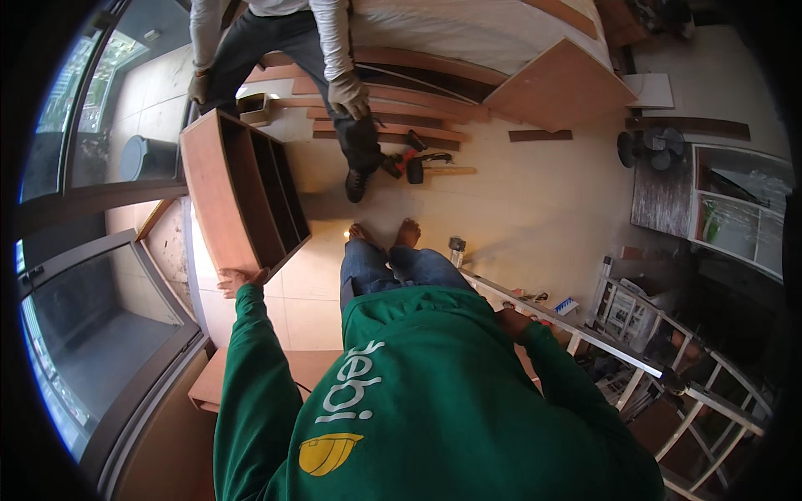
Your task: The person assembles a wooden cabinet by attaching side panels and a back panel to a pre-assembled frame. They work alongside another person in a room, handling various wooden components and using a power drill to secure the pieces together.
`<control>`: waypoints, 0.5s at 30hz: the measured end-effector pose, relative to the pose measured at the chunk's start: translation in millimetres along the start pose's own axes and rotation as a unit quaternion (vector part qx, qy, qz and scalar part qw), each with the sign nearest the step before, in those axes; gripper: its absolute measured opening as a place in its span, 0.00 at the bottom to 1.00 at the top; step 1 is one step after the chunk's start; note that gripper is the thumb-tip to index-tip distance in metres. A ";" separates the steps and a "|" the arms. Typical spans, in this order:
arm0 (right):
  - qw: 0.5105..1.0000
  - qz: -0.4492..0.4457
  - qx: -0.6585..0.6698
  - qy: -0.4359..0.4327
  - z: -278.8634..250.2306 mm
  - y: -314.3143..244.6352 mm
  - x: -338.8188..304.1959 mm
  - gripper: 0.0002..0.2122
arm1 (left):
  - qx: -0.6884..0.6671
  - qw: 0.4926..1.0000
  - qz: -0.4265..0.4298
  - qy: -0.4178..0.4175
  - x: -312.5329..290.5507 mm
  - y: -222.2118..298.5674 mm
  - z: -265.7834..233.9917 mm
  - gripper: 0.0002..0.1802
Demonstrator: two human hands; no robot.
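Under the left hand (238,278): reddish-brown wooden shelf unit (238,196), 3 compartments.

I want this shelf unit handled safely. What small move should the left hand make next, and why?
Probably curl the left hand further round the shelf unit corner. It only touches that near end, the unit looks tilted, and the right hand is off it, near the metal ladder.

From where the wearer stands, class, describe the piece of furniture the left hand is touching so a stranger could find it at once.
Start at the big glass doors on the left. Beside them on the pale tiled floor stands a reddish-brown wooden shelf unit, the left hand on its near corner. Unlike the loose flat boards beyond, it is an assembled box with open compartments.
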State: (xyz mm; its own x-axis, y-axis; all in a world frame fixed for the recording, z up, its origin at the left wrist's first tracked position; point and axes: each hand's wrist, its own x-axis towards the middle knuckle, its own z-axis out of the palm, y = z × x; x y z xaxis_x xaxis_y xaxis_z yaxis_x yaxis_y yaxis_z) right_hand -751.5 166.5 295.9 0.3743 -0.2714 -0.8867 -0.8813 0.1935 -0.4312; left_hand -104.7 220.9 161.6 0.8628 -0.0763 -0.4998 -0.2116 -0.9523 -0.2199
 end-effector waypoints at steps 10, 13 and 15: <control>0.967 0.071 0.125 0.212 -156.7 17.6 25.0 0.17 | 0.028 0.994 -0.089 -0.057 -33.3 50.0 -26.0 0.75; 0.951 0.122 -0.065 0.276 -229.3 25.5 20.9 0.22 | 0.026 0.996 -0.083 -0.008 -10.1 37.7 16.6 0.72; 0.929 0.112 -0.034 0.350 -280.0 60.0 21.5 0.24 | 0.028 0.997 -0.075 0.014 -28.8 48.9 10.8 0.58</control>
State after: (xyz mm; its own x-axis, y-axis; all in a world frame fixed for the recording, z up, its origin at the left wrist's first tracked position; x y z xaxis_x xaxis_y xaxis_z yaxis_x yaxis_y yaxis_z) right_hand -877.1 -91.8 297.7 -0.0794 -0.7828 -0.6172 -0.9394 0.2660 -0.2165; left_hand -144.8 179.7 156.2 0.8992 0.0567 -0.4339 -0.1038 -0.9356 -0.3373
